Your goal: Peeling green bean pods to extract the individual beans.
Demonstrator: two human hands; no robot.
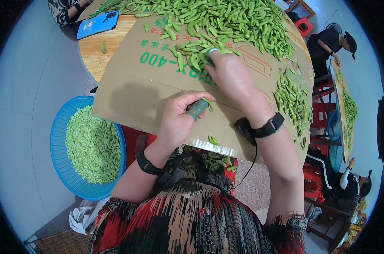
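Note:
My left hand (pixel 178 118) is closed above the near part of the flattened cardboard (pixel 132 99). Between its thumb and forefinger is a green bean pod (pixel 209 104), and a grey-green cover wraps that finger. My right hand (pixel 232 74) is farther off, bent down over a small heap of green pods (pixel 187 55). A greyish cover sits on one of its fingers. Its fingers curl in among the pods, and what they grip is hidden.
A large mound of pods (pixel 243 21) covers the far side of the table, with more pods (pixel 291 101) at right. A blue basket (pixel 58 139) of shelled beans (pixel 92 146) stands at lower left. A blue phone (pixel 98 25) lies far left. Other people sit at another table (pixel 342 110).

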